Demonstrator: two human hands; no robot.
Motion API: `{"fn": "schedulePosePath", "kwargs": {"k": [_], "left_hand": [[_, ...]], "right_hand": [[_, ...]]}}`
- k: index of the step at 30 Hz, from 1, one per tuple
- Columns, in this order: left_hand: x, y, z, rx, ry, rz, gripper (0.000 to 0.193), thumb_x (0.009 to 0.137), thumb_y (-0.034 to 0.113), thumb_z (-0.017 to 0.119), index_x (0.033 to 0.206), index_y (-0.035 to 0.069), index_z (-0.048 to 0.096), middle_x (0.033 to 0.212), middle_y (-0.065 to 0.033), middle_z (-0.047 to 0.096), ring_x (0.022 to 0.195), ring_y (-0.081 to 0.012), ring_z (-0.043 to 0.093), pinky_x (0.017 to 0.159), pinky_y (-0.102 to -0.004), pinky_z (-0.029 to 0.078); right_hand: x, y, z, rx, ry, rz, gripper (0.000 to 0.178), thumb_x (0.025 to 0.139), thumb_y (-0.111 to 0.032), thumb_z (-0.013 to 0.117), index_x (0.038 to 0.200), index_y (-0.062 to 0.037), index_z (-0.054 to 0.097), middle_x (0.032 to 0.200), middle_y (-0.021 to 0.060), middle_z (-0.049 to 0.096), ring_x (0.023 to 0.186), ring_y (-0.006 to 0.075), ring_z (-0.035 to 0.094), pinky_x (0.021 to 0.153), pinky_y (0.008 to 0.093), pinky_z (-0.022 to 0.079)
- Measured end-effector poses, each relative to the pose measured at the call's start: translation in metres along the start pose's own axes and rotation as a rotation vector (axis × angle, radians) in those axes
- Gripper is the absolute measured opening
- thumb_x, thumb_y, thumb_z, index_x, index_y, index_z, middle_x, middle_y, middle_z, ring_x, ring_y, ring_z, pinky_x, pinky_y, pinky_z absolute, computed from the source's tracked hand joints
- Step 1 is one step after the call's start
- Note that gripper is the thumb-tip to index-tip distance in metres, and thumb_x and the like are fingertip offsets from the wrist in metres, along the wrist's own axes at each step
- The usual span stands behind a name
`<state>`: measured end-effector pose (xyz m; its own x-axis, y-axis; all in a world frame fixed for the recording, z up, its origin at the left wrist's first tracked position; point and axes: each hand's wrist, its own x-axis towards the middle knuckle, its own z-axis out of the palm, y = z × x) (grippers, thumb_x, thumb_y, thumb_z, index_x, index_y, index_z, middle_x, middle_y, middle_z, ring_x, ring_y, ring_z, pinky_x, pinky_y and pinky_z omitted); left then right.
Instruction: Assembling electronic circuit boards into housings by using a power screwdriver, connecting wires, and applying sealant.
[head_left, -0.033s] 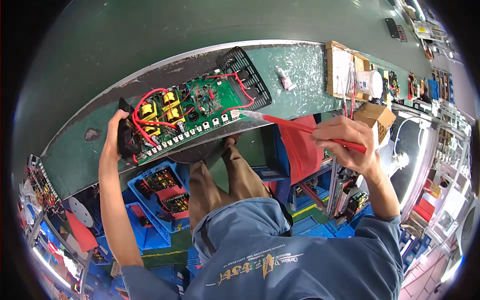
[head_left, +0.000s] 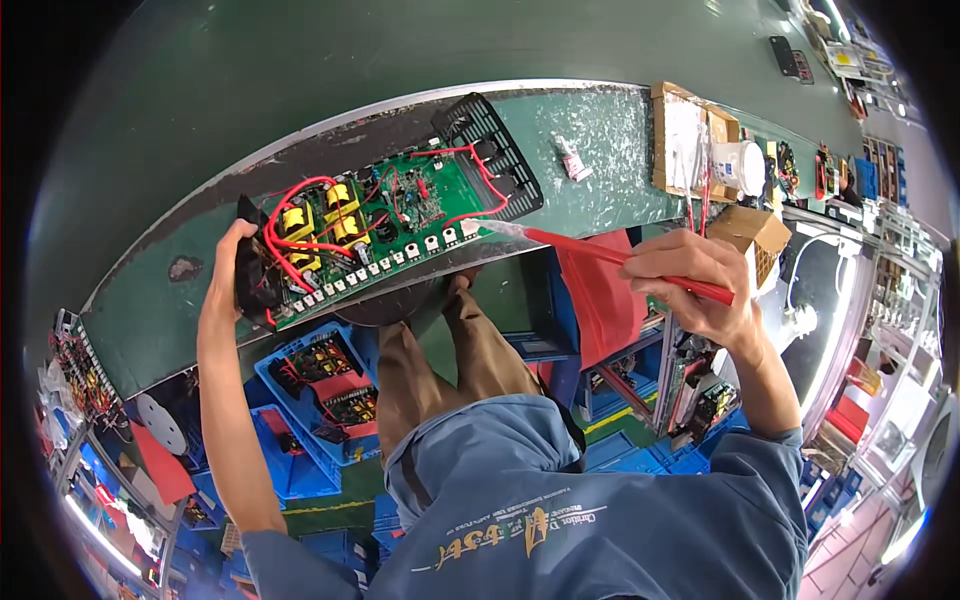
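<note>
Now my left hand (head_left: 232, 262) grips the circuit board (head_left: 385, 225) by its black end. My right hand (head_left: 690, 280) pinches a red brush (head_left: 610, 257), bristles touching the board's edge.

I am reaching my left arm far out and up, elbow nearly straight, and my left hand (head_left: 232, 262) is curling its fingers over an edge, thumb side toward me. I am bending my right arm at the elbow and cocking the wrist inward; my right hand (head_left: 690, 280) is pinching shut in a pen-like grip, knuckles facing up.
</note>
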<state>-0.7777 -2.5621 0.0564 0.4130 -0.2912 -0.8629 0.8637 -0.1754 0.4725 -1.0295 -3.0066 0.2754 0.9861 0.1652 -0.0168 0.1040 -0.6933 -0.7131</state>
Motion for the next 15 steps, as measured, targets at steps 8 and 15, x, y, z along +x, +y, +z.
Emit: {"fn": "schedulePosePath", "kwargs": {"k": [8,15], "left_hand": [[-0.004,0.001,0.018,0.011,0.069,0.007,0.039,0.086,0.043,0.057,0.094,0.006,0.066,0.080,-0.0059,0.066,0.063,-0.0183,0.062,0.059,-0.0319,0.051],[0.004,-0.002,-0.007,0.049,0.035,-0.030,0.046,0.087,0.043,0.056,0.102,0.001,0.068,0.089,-0.0108,0.071,0.069,-0.0215,0.067,0.067,-0.0342,0.057]], "right_hand": [[0.007,0.005,-0.006,0.015,-0.103,-0.126,0.022,0.082,-0.006,0.079,0.103,-0.0034,0.072,0.098,0.0111,0.075,0.086,0.0256,0.075,0.070,0.0334,0.061],[0.014,-0.003,-0.005,-0.086,-0.054,-0.130,0.022,0.081,-0.006,0.080,0.102,-0.0059,0.074,0.098,0.0118,0.075,0.081,0.0245,0.075,0.066,0.0329,0.060]]}}
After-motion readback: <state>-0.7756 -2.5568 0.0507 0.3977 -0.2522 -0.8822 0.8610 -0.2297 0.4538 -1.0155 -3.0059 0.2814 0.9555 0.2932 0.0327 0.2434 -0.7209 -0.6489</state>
